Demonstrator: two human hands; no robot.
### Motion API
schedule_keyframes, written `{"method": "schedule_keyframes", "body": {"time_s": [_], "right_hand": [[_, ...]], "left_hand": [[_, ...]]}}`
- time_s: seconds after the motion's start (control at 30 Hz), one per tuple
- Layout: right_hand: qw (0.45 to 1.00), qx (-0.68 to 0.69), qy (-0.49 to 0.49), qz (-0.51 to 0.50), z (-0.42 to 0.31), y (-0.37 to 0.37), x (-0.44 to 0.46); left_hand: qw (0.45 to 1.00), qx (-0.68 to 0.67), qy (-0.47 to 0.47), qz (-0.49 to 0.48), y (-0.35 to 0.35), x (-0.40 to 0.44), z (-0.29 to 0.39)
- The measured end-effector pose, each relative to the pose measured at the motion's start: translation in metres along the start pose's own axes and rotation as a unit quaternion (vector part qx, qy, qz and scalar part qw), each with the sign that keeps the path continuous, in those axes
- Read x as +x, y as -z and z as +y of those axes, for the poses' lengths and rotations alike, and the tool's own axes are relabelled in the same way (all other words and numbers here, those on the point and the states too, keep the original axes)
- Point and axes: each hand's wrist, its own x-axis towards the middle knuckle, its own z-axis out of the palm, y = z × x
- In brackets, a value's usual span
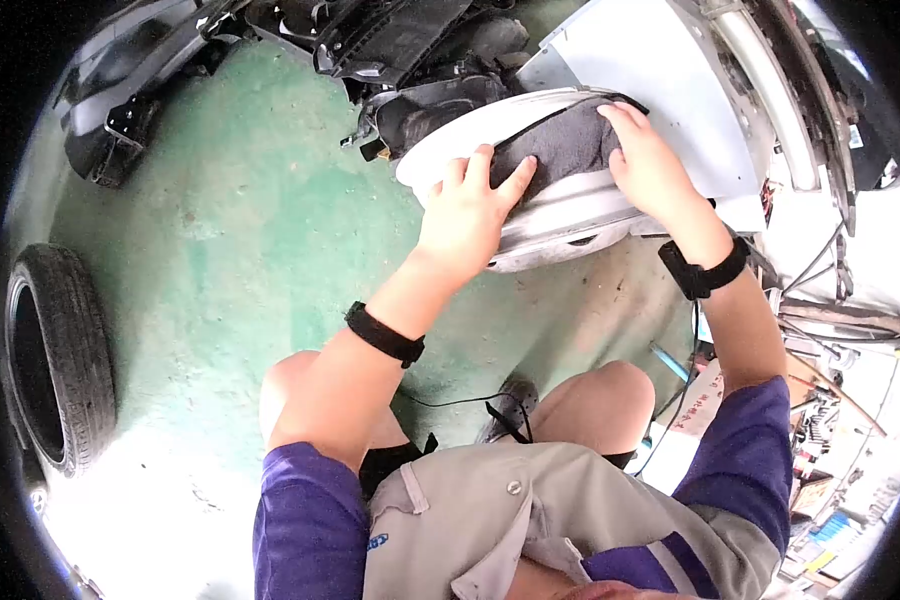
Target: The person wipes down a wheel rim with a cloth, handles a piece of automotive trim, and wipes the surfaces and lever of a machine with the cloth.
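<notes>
Two hands are working over a white part (450,137), just above a green floor (240,210).
And here the left hand (467,208) is spreading its fingers wide, touching the part and its fuzzy grey patch (567,150), while the right hand (650,168) is resting at the patch's other end, thumb and fingertips parting; black car parts (400,50) are cluttering the floor beyond, a tyre (88,350) is standing well apart at left, and glare is whitening the floor below it.

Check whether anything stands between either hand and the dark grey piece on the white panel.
Nothing visible does: the left hand reaches the near edge of the dark grey piece, and the right hand is at its other end.
</notes>
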Motion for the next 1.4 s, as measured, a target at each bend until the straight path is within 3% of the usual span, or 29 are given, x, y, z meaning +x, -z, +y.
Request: {"method": "schedule_keyframes", "body": {"time_s": [0.07,0.13,0.2,0.33,0.47,0.5,0.6,0.67,0.83,0.9,1.0,1.1,1.2,1.27,1.4], "right_hand": [[0.999,-0.042,0.033,0.009,-0.041,0.006,0.006],[0.986,-0.103,0.130,0.032,-0.064,-0.003,0.013],[0.963,-0.209,0.169,0.007,-0.082,-0.018,0.025],[0.950,-0.231,0.195,-0.081,-0.124,-0.023,0.042],[0.887,-0.350,0.246,-0.176,-0.159,-0.044,0.042],[0.873,-0.349,0.266,-0.214,-0.171,-0.036,0.039],[0.911,-0.235,0.286,-0.181,-0.162,-0.071,0.034],[0.928,-0.207,0.285,-0.125,-0.148,-0.073,0.032],[0.972,-0.097,0.211,-0.034,-0.102,-0.020,0.031],[0.981,-0.096,0.170,-0.015,-0.081,-0.002,0.026],[0.991,-0.097,0.089,-0.023,-0.050,0.007,0.019],[0.989,-0.132,0.064,-0.035,-0.064,0.004,0.019],[0.954,-0.293,0.034,-0.052,-0.110,-0.023,0.022],[0.932,-0.351,0.093,-0.006,-0.132,-0.050,0.024],[0.939,-0.327,0.110,-0.008,-0.162,-0.087,0.016]], "left_hand": [[0.999,-0.016,0.037,-0.019,-0.005,-0.003,0.001],[0.995,-0.041,0.077,-0.056,-0.003,-0.005,-0.004],[0.986,-0.081,0.120,-0.084,-0.009,-0.008,-0.018],[0.981,-0.063,0.172,-0.055,-0.031,-0.025,-0.033],[0.973,-0.090,0.208,-0.050,-0.063,-0.046,-0.049],[0.973,-0.083,0.205,-0.069,-0.072,-0.048,-0.053],[0.964,-0.088,0.236,-0.084,-0.058,-0.048,-0.047],[0.905,-0.208,0.362,-0.076,-0.056,-0.040,-0.049],[0.948,-0.193,0.253,0.017,-0.030,-0.030,-0.019],[0.963,-0.198,0.181,-0.003,-0.017,-0.021,-0.018],[0.975,-0.170,0.144,-0.014,-0.008,-0.006,-0.013],[0.974,-0.161,0.161,-0.009,-0.010,-0.007,-0.010],[0.976,-0.127,0.175,0.035,-0.028,-0.014,-0.014],[0.976,-0.093,0.188,0.057,-0.038,-0.018,-0.021],[0.963,-0.078,0.257,0.031,-0.067,-0.034,-0.036]]}}
